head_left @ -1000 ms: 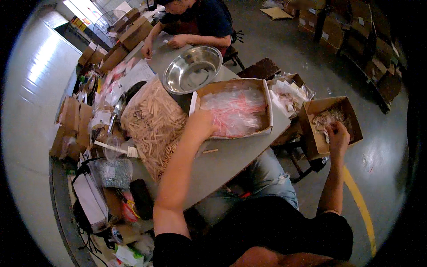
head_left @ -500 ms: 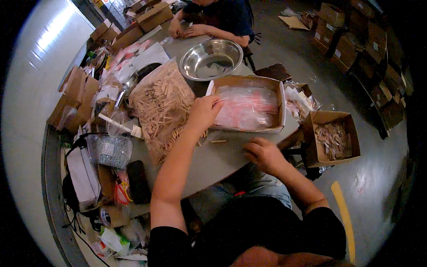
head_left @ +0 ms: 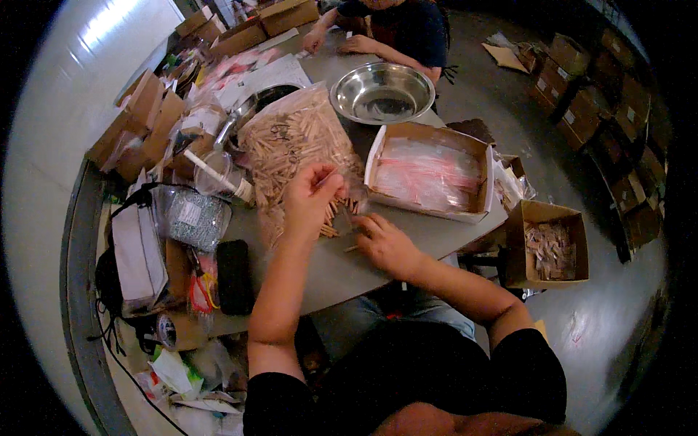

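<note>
My left hand (head_left: 311, 198) is pinched on a small clear plastic bag (head_left: 347, 202), over the near end of a big clear sack (head_left: 287, 142) of small wooden pegs. To its right, my right hand (head_left: 389, 245) has its thumb and fingers closed at the lower end of the small bag. The thin film between the hands is hard to make out. Several wooden pegs (head_left: 331, 227) lie loose just below the bag, and a single peg (head_left: 352, 248) lies by my right fingers. An open white cardboard box (head_left: 430, 206) of clear bags with red strips stands to the right.
A steel basin (head_left: 342, 102) stands beyond the sack. Across the table another person's hands (head_left: 356, 45) are at work. A brown carton (head_left: 582, 251) with small wooden pieces stands at the right. Along the left lie a black case (head_left: 233, 276), scissors (head_left: 202, 287) and a bag of metal parts (head_left: 195, 218).
My left hand has moved from the box of bags back over the wooden pegs, carrying a small bag. My right hand has come left to meet it. The view has shifted slightly.
</note>
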`<state>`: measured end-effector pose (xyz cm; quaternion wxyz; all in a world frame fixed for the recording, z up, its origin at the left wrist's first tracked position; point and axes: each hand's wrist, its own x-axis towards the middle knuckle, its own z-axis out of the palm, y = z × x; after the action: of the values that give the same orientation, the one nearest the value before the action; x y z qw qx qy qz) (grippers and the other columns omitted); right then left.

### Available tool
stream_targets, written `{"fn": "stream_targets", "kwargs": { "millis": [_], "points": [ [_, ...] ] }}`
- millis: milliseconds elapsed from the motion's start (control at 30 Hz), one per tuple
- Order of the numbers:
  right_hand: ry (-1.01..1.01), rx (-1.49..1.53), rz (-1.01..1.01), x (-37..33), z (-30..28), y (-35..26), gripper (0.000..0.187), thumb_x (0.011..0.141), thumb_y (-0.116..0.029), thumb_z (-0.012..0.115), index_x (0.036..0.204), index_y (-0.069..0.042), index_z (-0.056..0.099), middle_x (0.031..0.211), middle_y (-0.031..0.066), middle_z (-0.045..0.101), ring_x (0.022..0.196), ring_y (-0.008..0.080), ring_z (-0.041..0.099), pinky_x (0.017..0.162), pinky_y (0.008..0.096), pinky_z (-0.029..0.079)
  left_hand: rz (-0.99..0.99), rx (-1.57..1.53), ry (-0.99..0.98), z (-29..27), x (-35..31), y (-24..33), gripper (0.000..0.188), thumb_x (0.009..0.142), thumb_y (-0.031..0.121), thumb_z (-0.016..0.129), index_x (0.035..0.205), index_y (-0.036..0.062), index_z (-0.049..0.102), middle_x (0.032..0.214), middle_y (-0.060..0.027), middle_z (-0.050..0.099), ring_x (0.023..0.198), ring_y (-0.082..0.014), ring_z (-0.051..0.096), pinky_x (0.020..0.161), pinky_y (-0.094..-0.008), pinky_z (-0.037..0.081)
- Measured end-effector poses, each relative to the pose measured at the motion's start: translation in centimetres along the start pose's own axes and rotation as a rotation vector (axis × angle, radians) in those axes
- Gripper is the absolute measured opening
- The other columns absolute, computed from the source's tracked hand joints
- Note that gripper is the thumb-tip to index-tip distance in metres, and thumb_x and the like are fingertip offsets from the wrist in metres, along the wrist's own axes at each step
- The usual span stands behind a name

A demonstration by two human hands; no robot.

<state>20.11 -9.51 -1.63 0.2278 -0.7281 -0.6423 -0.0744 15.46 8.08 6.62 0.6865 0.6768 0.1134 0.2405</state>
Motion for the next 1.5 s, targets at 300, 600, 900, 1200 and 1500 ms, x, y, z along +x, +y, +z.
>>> {"fn": "stream_targets", "kwargs": {
  "millis": [300,600,900,1200,1500],
  "points": [
    [-0.107,0.083,-0.04,4.3,3.4,-2.2,0.023,0.085,-0.01,0.049,0.106,-0.002,0.054,0.133,0.0146,0.05,0.124,0.0328,0.046,0.096,0.0387,0.047,-0.108,0.079,0.251,-6.3,-11.3,-2.0,0.02,0.091,0.004,0.058,0.106,-0.0062,0.065,0.087,-0.0075,0.066,0.071,-0.0118,0.058,0.067,-0.0243,0.049],
    [-0.183,0.229,-0.052,1.6,2.0,-2.0,0.028,0.085,-0.01,0.052,0.113,-0.004,0.053,0.127,0.0179,0.05,0.111,0.0369,0.056,0.09,0.0401,0.05,-0.093,-0.405,0.284,-7.6,-20.3,-6.6,0.011,0.083,0.003,0.068,0.092,-0.0028,0.067,0.079,-0.0052,0.065,0.07,-0.009,0.057,0.066,-0.0243,0.047],
    [-0.052,0.211,-0.107,4.3,1.2,-4.2,0.039,0.079,-0.007,0.064,0.117,-0.003,0.059,0.12,0.0159,0.055,0.117,0.0323,0.05,0.101,0.0435,0.041,-0.147,-0.301,0.012,-4.4,-21.8,-3.9,0.007,0.085,0.006,0.067,0.08,0.0016,0.063,0.095,-0.013,0.065,0.081,-0.0157,0.061,0.077,-0.028,0.048],
    [-0.065,0.311,-0.077,-0.4,1.0,-2.9,0.029,0.08,-0.008,0.068,0.108,-0.002,0.062,0.116,0.0153,0.058,0.109,0.0354,0.057,0.097,0.0424,0.046,-0.534,-0.381,-0.318,-3.7,-22.8,-6.4,0.021,0.082,0.012,0.073,0.091,0.0059,0.055,0.088,-0.0013,0.057,0.084,-0.01,0.054,0.077,-0.0251,0.046],
    [0.018,0.234,0.287,-0.7,-1.8,-3.5,0.055,0.07,-0.016,0.078,0.119,-0.004,0.056,0.13,0.0186,0.044,0.114,0.0382,0.049,0.094,0.0437,0.044,-0.565,-0.148,-0.417,-0.7,-22.5,-9.0,0.029,0.081,0.022,0.075,0.094,0.0064,0.054,0.088,0.0012,0.054,0.082,-0.0091,0.05,0.076,-0.0249,0.044]
  ]
}}
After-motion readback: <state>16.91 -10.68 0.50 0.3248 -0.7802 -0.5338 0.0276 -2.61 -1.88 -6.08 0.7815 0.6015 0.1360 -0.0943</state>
